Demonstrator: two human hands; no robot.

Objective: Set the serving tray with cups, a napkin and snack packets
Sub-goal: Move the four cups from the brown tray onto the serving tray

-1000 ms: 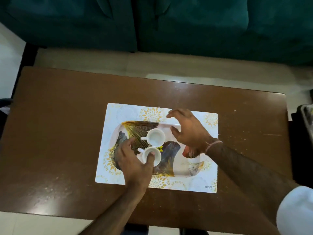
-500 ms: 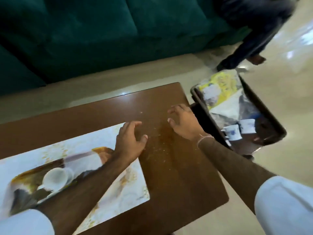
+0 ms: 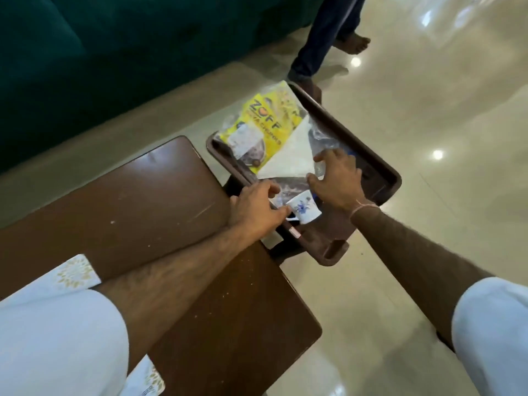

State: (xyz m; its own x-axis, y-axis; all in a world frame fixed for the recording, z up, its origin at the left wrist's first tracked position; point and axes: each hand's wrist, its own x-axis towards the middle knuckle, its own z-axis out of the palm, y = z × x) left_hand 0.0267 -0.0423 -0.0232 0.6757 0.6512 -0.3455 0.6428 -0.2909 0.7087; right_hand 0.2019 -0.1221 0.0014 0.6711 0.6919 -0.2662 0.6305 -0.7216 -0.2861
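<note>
both hands are out over the brown tray (image 3: 383,167) off the end of the table (image 3: 160,201) now. a second ago they were back on the serving tray with the two white cups, and that tray's out of view here, so i've swung right to the supply side for the next batch.

left hand (image 3: 254,208) is at the near rim of the brown tray, fingers curled, thumb tip right up against the little blue-flower cup (image 3: 304,208). can't really tell if i've got hold of it yet or i'm just touching it. right hand (image 3: 337,181) hovers spread open over the middle of the tray, fingers above the white napkin (image 3: 288,155) and some clear plastic packets (image 3: 323,138), nothing gripped as far as i can see.

yellow snack packet (image 3: 265,124) lies at the far end, partly under the napkin. a corner of the placemat (image 3: 74,274) peeks out by my sleeve.

so the first cups look done, my guess is this cup or the napkin goes next. the cup sits tilted on crinkly plastic, could tip if i rush it.
</note>
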